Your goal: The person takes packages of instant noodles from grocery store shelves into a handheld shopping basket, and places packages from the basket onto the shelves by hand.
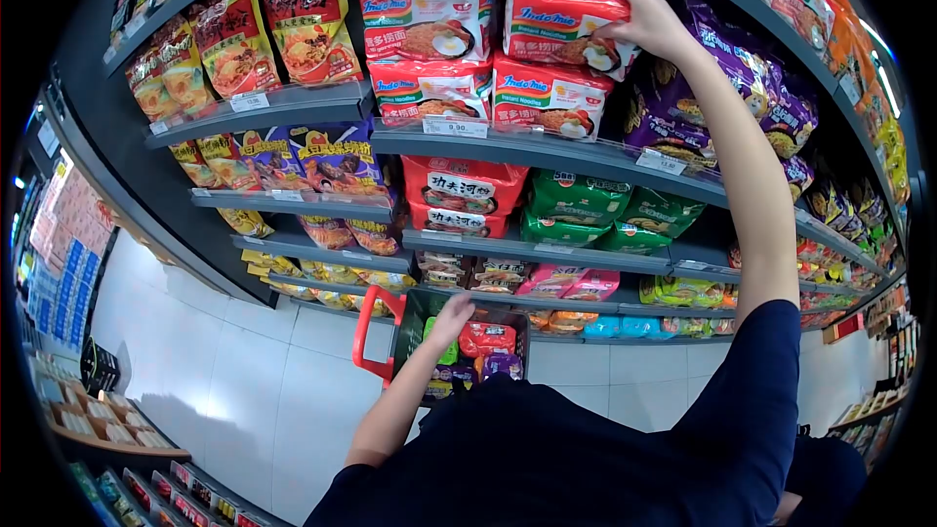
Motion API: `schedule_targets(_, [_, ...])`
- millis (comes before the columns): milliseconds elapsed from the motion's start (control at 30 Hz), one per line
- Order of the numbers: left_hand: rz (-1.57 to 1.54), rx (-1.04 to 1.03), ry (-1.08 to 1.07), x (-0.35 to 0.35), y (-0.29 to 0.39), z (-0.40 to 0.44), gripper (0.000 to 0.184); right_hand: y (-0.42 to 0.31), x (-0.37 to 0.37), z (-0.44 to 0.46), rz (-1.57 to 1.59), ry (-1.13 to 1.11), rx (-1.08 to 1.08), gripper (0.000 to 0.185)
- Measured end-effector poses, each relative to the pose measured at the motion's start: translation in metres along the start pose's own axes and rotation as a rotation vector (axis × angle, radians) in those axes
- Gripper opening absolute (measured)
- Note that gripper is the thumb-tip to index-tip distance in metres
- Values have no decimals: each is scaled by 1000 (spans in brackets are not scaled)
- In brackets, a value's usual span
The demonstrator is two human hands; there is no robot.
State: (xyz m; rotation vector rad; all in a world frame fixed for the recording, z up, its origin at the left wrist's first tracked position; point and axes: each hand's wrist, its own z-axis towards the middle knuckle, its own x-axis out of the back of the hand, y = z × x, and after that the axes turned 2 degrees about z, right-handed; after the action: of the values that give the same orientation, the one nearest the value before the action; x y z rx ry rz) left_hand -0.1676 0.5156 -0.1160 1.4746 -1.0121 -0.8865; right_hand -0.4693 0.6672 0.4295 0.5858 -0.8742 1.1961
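Note:
My right hand (pixel 644 21) is closed on the right end of a red Indomie instant noodle multipack (pixel 558 15). The pack tilts on top of another red Indomie multipack (pixel 549 98) on the shelf. To its left stands a similar pair, one upper pack (pixel 427 15) on a lower one. Low in front of me, my left hand (pixel 452 316) hovers above a dark shopping basket (pixel 405 317) with a red handle (pixel 361 332). Its fingers look loosely stretched and hold nothing that I can see. In the basket lie a red pack (pixel 488 339) and several purple and green packs.
Purple noodle packs (pixel 673 102) fill the shelf to the right. Yellow-red bags (pixel 310 24) stand left. The shelf edge (pixel 566 144) carries price tags. Lower shelves hold red packs (pixel 459 197) and green packs (pixel 581 200). A pale tiled floor (pixel 234 361) lies below.

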Motion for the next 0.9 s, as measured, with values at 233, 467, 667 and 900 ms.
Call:
schedule_targets(233, [166,503,148,68,-179,-68,35,40,-6,34,-43,-321,-85,70])
schedule_targets(467, [249,745,264,114,-251,-132,24,56,-24,36,-152,-237,-172,75])
schedule_targets(667, [132,779,226,100,-210,-127,25,29,-8,56,-391,-480,0,78])
schedule_targets(900, [234,538,267,80,-217,-107,31,1,-10,42,-636,-279,108,76])
